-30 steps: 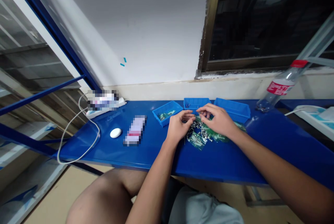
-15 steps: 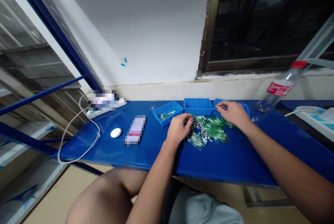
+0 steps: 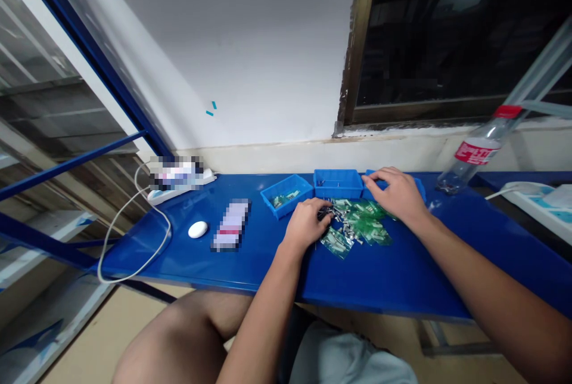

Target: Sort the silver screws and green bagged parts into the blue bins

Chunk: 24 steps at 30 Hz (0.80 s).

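My left hand rests at the left edge of a pile of small metal screws, its fingers curled round some dark screws. Green-tinted clear plastic packets with pale pieces inside lie on and beside the pile. A single clear packet sits at the near side. My right hand hovers over the right blue bin, thumb and fingers apart, with nothing visible in them; it covers much of that bin. Behind the pile stands the middle blue bin, holding a few small pieces. The left blue bin contains small packets.
On the blue table lie a blurred phone-like object and a white oval object. A power strip with a looping white cable is at the back left. A plastic bottle leans at the right, near another power strip.
My right hand's thumb and fingers have come apart over the right bin, and the hand has shifted slightly left. My left hand has stayed at the pile, its fingers moving a little among the screws.
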Available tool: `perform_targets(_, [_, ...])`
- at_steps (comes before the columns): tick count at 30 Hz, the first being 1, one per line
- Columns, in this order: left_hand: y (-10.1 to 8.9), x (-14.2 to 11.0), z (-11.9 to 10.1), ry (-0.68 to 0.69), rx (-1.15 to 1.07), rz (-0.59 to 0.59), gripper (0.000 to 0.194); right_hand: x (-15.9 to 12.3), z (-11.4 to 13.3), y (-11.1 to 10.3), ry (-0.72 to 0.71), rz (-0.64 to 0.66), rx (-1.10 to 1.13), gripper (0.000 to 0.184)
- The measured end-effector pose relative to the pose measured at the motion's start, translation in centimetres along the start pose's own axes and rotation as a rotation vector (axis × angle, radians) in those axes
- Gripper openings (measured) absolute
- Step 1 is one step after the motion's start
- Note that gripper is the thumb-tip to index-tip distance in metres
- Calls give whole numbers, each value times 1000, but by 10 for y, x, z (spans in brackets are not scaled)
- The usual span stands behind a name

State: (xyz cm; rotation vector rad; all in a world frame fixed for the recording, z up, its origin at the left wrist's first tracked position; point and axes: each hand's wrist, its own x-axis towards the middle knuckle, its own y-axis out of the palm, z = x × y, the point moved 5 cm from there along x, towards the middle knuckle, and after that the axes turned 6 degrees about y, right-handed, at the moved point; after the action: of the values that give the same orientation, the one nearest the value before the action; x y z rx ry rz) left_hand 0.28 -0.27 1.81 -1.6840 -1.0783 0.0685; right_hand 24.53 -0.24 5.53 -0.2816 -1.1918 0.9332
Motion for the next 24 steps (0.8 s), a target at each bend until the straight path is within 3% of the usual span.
perform_targets(9, [0,2,1,13,-50,-1,13,-19,49,17,-214,167,247,25])
perform_targets(19, [-5,3,1,-35,-134,-73,22,-31,58,42,-306,374,291,8])
perform_targets(24, [-6,2,4,-72,-164,-133,33,-33,64,47,-333,459,274,11])
